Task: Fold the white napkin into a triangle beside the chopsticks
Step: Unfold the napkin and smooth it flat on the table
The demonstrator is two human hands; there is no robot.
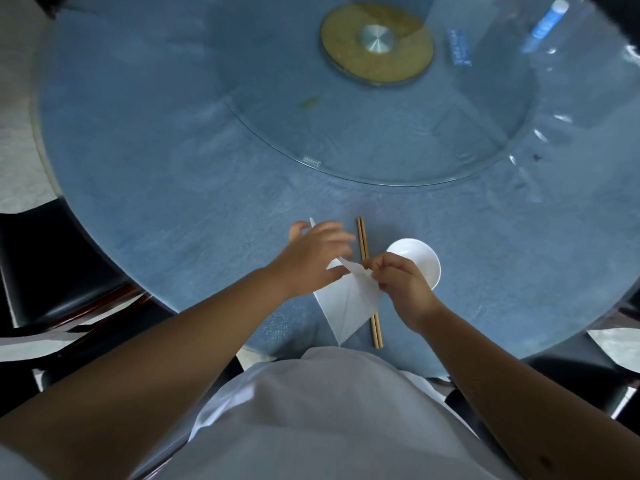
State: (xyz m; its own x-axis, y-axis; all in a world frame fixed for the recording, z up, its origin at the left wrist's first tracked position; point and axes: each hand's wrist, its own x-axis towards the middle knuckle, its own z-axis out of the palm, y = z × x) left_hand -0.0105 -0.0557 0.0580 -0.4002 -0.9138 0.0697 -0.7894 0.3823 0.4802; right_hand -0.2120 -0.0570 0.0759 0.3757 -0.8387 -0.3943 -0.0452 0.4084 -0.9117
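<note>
A person stands at a large round table covered in a blue cloth, arms bare, wearing a pale shirt. On the table sits a clear glass turntable with a round brass-coloured hub at its centre. Dark chairs are drawn up around the table's rim.

Near the table's edge, in front of the person, lies the white napkin, partly folded and creased down its length, narrowing to a point toward the person. Its right side overlaps a pair of wooden chopsticks, which lie side by side, running away from the person. A small white bowl stands just right of the chopsticks.

The left hand rests on the napkin's far part with fingers spread, the thumb pressing the paper (one napkin corner pokes up beyond the fingertips). The right hand pinches a raised napkin corner between thumb and fingers, over the chopsticks and partly in front of the bowl.
</note>
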